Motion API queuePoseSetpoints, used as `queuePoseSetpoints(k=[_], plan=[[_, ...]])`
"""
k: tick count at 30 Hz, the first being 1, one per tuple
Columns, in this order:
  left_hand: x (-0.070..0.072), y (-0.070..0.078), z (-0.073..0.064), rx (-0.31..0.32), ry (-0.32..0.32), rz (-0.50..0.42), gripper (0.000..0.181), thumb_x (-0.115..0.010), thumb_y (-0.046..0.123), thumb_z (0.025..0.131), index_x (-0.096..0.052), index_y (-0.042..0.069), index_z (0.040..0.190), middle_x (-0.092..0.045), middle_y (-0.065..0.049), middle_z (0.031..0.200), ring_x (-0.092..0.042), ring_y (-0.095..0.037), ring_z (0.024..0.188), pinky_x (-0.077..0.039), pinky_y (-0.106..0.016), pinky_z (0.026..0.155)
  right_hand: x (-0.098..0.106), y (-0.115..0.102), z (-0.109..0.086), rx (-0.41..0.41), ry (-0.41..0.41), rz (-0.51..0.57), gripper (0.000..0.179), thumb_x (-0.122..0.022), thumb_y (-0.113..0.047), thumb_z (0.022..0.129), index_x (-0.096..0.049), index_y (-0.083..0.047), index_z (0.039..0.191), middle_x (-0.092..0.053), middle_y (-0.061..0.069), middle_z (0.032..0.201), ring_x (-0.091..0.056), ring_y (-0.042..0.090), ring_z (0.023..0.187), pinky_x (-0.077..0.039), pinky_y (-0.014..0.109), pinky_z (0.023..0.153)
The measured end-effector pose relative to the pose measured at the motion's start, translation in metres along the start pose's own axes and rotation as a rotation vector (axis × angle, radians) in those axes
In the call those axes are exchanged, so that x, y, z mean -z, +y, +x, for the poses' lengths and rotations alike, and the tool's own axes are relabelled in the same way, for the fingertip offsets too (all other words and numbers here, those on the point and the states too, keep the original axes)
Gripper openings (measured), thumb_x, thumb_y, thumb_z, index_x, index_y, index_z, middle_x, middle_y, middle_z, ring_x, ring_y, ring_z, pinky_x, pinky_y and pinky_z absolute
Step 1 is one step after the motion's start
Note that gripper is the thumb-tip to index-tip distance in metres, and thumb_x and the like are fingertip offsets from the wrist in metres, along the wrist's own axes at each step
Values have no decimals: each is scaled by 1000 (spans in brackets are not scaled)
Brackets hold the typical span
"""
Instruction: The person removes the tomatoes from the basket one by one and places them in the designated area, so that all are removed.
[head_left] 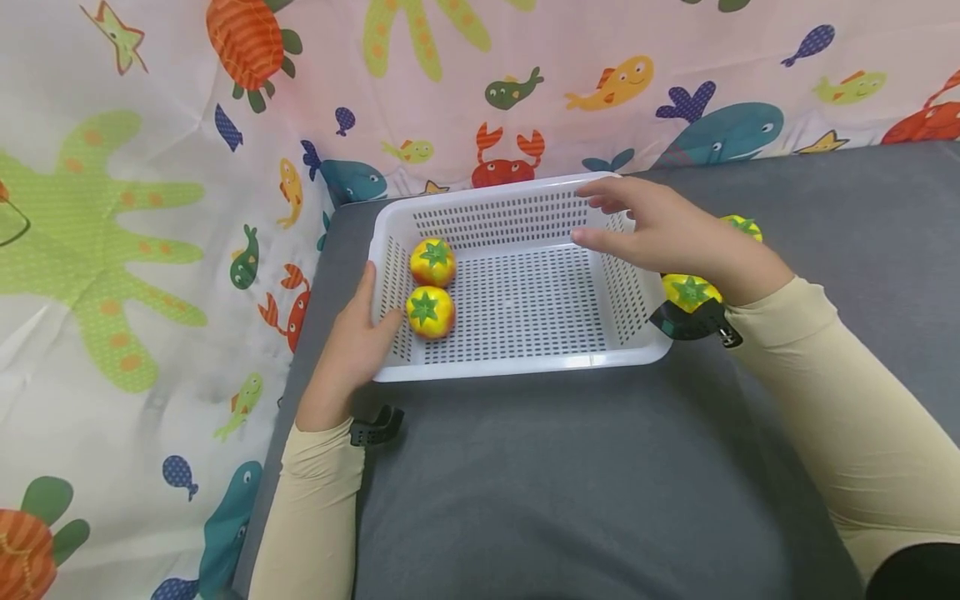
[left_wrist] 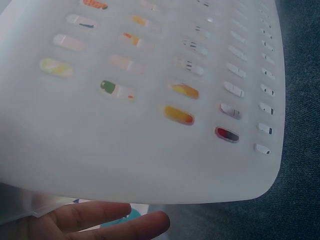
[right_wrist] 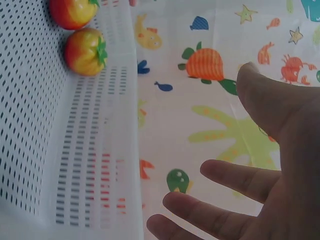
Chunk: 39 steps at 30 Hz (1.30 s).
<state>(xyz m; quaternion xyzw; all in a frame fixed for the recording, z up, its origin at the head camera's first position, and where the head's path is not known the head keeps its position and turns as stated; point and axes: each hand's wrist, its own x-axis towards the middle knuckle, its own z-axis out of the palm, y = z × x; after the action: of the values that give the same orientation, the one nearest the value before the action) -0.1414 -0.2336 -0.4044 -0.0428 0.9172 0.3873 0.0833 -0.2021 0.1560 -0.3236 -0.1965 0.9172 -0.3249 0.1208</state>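
Note:
A white perforated plastic basket stands on the grey cloth. Two yellow-and-red tomatoes with green star-shaped tops sit inside it against the left wall; the right wrist view shows the tomatoes too. My left hand holds the basket's left end, thumb over the rim, fingers along the outside. Straight fingers show past the wall in the left wrist view. My right hand hovers above the basket's right end, fingers spread and holding nothing. Beyond the right wall, two more tomatoes are partly hidden by the right hand and wrist.
A grey cloth covers the table. Behind and to the left hangs a curtain printed with sea animals, close to the basket's back rim. Black straps circle both wrists.

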Motion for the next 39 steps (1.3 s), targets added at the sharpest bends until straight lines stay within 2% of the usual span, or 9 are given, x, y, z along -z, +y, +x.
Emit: queuePoseSetpoints(k=[5, 13, 19, 27, 39], plan=[[0, -1, -1, -6, 3, 2, 86, -55, 32, 106, 2, 34, 170, -35, -16, 168, -69, -44, 117, -64, -54, 75, -10, -9, 11, 22, -28, -6, 82, -69, -51, 98, -37, -14, 164, -45, 18, 160, -44, 43, 144, -43, 73, 108], [2, -4, -2, -11, 6, -4, 86, -56, 32, 105, 2, 34, 170, -33, -15, 169, -69, -43, 117, -64, -53, 75, -30, -20, 33, 85, -55, -26, 83, -73, -47, 96, -38, -10, 163, -48, 19, 157, -48, 43, 143, -50, 67, 106], [3, -6, -2, -16, -5, -15, 86, -56, 32, 106, 2, 34, 170, -32, -14, 170, -69, -42, 117, -64, -51, 73, -44, -28, 46, 75, -93, -71, 84, -74, -51, 94, -42, -15, 162, -51, 16, 157, -50, 39, 142, -49, 63, 108], [1, -4, 0, -20, 0, -8, 86, -56, 32, 105, 1, 34, 170, -31, -12, 171, -69, -41, 118, -64, -50, 74, -61, -37, 60, 82, -174, -102, 85, -75, -52, 93, -42, -14, 162, -50, 14, 157, -49, 35, 142, -45, 60, 115], [0, 0, 1, -20, 3, -3, 87, -57, 31, 105, 0, 32, 170, -27, -10, 173, -67, -40, 121, -64, -51, 76, -68, -46, 77, 134, -161, -116, 83, -75, -54, 91, -45, -18, 160, -52, 8, 157, -51, 30, 141, -47, 56, 113]])
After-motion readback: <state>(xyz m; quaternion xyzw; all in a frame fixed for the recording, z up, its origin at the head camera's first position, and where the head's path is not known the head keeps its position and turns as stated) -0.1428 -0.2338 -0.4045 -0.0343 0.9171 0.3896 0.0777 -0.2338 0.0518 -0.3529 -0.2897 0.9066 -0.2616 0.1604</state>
